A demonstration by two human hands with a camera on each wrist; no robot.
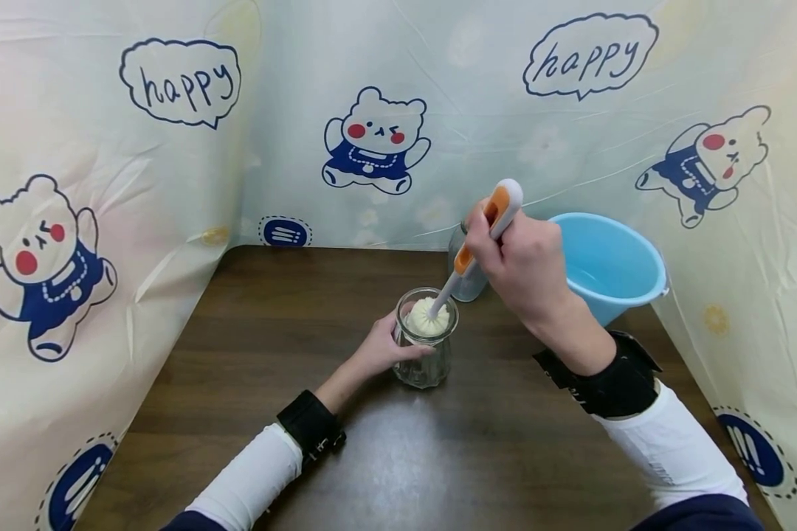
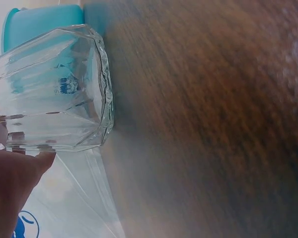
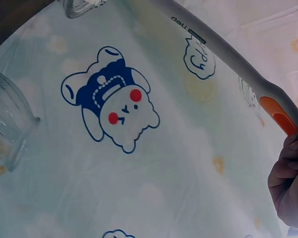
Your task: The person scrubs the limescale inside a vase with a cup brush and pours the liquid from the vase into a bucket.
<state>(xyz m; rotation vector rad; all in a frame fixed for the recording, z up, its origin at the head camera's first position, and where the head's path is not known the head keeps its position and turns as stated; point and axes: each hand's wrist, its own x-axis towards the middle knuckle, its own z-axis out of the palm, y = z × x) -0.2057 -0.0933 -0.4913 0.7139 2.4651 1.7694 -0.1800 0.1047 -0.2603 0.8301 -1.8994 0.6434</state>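
Nearest the camera, dark blue cloth (image 1: 700, 514) meets two white sleeves (image 1: 671, 442), both on the near side of the glass jar (image 1: 423, 372), one to its left and one to its right. Above each sleeve, a black band (image 1: 311, 425) circles the wrist. The left hand (image 1: 392, 348) comes to the jar from its left and curls round it below the rim, thumb across the near side. The jar is roughly upright, base down at the brown tabletop (image 1: 272, 317). Above and to the right of the jar, the right hand (image 1: 528, 258) closes its fingers round the orange-and-white handle of a brush (image 1: 448, 295), whose shaft slants down leftward; its pale, ridged head sits within the jar's mouth. Behind the jar and to its right, partly hidden by the right hand, stands another glass vessel (image 1: 471, 287); farther right is a light blue bucket (image 1: 611, 254). A bear-printed sheet (image 1: 478, 147) hangs behind the jar and to both sides.
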